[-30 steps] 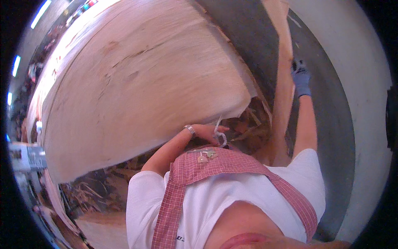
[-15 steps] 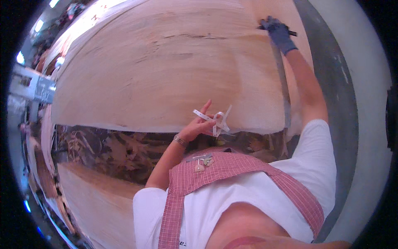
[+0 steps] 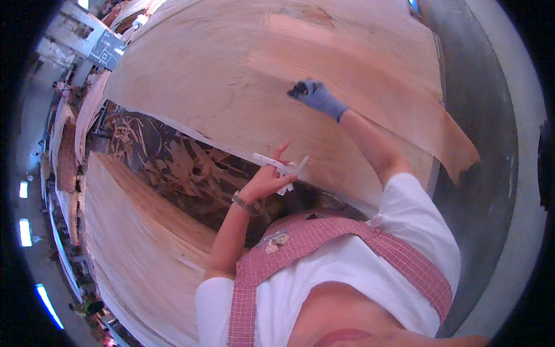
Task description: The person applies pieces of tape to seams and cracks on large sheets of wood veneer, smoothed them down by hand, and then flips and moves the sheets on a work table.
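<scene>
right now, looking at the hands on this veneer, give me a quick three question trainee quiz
1. True or false: the right hand wears a blue glove.
2. What does the left hand hold? A) a hammer B) a small white tool C) nothing
3. What does the right hand press on?

Key:
1. True.
2. B, the small white tool, pinched in bare fingers.
3. The large veneer sheet, palm down, fingers spread flat.

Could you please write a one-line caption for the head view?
Gloved right hand presses a wood sheet; left hand holds a white tool.
</scene>
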`<state>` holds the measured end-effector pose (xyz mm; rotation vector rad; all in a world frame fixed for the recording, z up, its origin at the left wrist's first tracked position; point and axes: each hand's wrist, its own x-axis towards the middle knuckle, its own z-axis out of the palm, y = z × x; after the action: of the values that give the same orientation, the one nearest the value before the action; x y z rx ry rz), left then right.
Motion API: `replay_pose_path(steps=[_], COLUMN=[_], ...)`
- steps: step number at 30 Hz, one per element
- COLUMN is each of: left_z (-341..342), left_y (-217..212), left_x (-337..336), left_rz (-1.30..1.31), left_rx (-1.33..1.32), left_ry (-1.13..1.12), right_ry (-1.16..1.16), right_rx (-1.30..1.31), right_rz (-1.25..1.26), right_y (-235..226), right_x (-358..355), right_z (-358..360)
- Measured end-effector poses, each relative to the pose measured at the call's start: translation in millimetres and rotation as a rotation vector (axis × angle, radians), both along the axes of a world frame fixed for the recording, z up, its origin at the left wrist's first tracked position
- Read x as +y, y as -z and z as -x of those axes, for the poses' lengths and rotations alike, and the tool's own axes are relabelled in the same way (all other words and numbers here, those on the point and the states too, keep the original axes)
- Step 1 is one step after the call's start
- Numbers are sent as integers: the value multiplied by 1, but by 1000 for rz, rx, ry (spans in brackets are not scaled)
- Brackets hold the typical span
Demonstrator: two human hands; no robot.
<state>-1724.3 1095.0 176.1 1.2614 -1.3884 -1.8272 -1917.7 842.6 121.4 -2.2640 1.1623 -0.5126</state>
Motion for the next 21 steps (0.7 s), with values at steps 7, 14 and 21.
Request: replay_pose_path(steps=[7, 14, 21], left_z=[-50, -110, -178], left_y=[18, 17, 31], left_x=[18, 32, 50], left_rz=[427, 345, -14], left_rx=[-223, -245, 13], left_ry=[297, 389, 254], right_ry=[-399, -149, 101], right_rx=[-201, -476, -945], right_rz=[-775, -788, -739], right_y=[-55, -66, -45], right_x=[161, 216, 263], right_z=[-60, -110, -180])
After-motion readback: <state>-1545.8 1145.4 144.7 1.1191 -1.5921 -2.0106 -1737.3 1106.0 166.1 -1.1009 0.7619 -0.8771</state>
